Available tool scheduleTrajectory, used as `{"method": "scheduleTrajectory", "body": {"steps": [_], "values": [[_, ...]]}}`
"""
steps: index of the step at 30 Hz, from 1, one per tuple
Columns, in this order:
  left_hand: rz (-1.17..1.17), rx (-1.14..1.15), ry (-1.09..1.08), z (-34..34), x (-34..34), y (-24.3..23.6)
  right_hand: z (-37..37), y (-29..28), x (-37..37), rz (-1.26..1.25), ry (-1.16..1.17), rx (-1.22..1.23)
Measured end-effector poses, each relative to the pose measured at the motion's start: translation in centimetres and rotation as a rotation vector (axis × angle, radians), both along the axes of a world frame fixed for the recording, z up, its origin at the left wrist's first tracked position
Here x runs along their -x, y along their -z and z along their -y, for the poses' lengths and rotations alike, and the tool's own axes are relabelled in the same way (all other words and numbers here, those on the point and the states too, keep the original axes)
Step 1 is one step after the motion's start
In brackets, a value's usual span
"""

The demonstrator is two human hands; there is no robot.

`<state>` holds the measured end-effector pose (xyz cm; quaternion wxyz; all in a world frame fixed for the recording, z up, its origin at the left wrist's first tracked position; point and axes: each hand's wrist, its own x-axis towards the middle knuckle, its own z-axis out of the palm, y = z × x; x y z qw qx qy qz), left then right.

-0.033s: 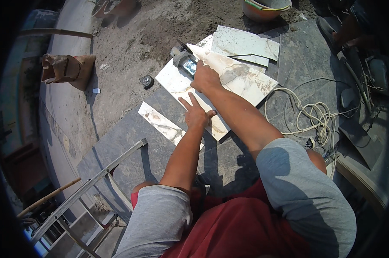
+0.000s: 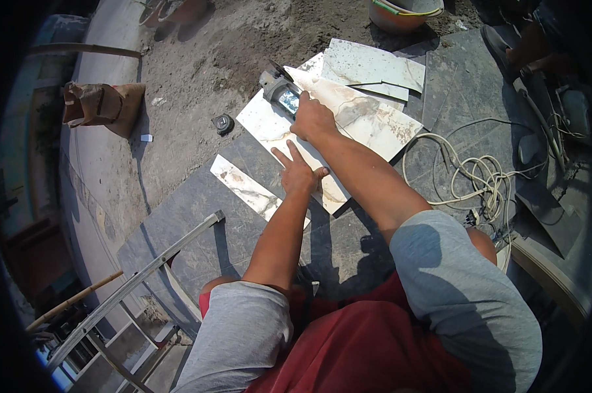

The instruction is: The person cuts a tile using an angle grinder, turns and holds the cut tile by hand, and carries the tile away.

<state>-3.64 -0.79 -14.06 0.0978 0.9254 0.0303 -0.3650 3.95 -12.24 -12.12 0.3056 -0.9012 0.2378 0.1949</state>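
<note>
My right hand (image 2: 314, 119) is wrapped round the body of an angle grinder (image 2: 285, 95). The grinder's head and dark disc lie at the far edge of white, brown-veined tile. Fingers spread, my left hand (image 2: 298, 175) lies on a white marbled tile (image 2: 260, 123), near its closer end. A larger marbled tile piece (image 2: 378, 128) extends to the right beneath my right forearm; I cannot tell whether the two are joined. Apart from them, left of my left hand, a narrow tile strip (image 2: 245, 188) rests on the dark grey surface. My right hand hides part of the grinder.
Several tile pieces (image 2: 368, 65) lie beyond. A light cable (image 2: 482, 187) coils at right. A tape measure (image 2: 223, 124) and a brown sack (image 2: 99, 108) are at left. A metal ladder (image 2: 145, 274) stands lower left, a bucket (image 2: 401, 18) far off. Another person's foot (image 2: 498, 49) is upper right.
</note>
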Motion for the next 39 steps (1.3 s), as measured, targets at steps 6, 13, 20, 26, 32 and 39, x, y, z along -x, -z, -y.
{"method": "scheduleTrajectory", "body": {"steps": [6,13,20,26,32,39], "values": [[0.024,0.007,-0.002,-0.2,0.2,0.3,0.1,-0.3,0.6,0.006,0.004,0.006],[0.036,0.015,-0.002,-0.4,0.3,0.5,0.1,-0.8,1.4,-0.062,0.004,-0.014],[0.102,-0.004,-0.013,-0.1,0.9,0.2,0.4,-0.7,2.4,-0.057,0.010,-0.001],[0.108,-0.005,-0.013,-0.2,0.9,0.4,0.4,-0.3,2.8,-0.033,0.010,0.012],[0.106,0.005,-0.019,-0.3,0.9,0.5,0.5,0.0,3.4,0.014,0.007,0.023],[0.124,0.060,-0.032,-0.5,1.1,0.8,0.5,-0.4,3.7,-0.022,0.004,0.017]]}}
